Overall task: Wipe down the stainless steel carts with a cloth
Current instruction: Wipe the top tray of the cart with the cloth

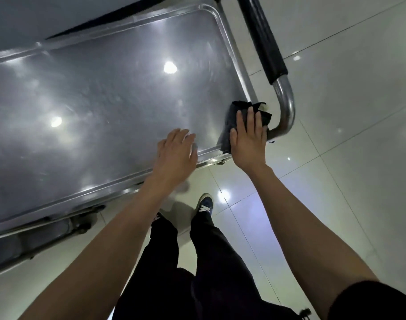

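The pale tiled floor point(335, 158) fills the right side of the room and shines with ceiling lights. Over it stands the stainless steel cart point(93, 100), its broad flat top dull grey with bright reflected spots and a raised rim all round; the near long edge runs from lower left up toward the hands. At the cart's right end a bent steel handle point(287, 105) rises, and its upper stretch is wrapped in a black grip point(264, 38). The person stands at the cart's near right corner in black trousers point(209, 262), one dark shoe with white stripes point(205, 203) forward on the tiles. Both bare forearms reach out. The left hand point(174, 155) hovers or rests at the near rim with fingers loosely spread and holding nothing; whether it touches the metal I cannot tell. The right hand point(248, 139) lies flat, fingers straight, pressing on the dark cloth point(234, 121), which sits bunched on the corner of the top, just beside the foot of the handle.
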A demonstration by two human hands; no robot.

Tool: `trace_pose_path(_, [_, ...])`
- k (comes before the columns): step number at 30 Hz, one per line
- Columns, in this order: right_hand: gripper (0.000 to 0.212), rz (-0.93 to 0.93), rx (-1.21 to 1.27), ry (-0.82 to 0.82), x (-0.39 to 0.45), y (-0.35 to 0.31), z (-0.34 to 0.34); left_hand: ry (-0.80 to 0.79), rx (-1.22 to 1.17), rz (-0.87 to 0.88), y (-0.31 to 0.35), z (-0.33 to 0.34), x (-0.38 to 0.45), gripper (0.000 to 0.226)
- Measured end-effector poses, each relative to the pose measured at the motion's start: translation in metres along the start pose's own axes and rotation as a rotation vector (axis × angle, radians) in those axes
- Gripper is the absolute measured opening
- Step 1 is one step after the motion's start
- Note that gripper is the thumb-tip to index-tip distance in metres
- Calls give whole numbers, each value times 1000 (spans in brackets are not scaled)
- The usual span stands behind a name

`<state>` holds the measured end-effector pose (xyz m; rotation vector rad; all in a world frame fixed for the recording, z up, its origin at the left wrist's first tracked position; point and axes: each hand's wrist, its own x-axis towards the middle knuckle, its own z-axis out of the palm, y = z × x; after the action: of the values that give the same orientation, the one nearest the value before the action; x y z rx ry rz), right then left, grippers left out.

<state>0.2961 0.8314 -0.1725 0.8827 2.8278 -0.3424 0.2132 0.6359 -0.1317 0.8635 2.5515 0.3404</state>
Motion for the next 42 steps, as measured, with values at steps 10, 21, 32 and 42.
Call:
trace_pose_path(10, [65,-59,68,-129,-5,3,-8,12,21,-1,9,-5,20,30])
trace_pose_path(21, [65,291,53,-52,18,-61,-18,-40,-9,74,-35,-38,71,40])
trace_pose_path(32, [64,-12,-115,-56,17,-32,1,-30,43,115,-59,-64,147,48])
trace_pose_path(42, [62,33,-55,-35,110,-69,-8,3,87,-36,-54,-76,210,33])
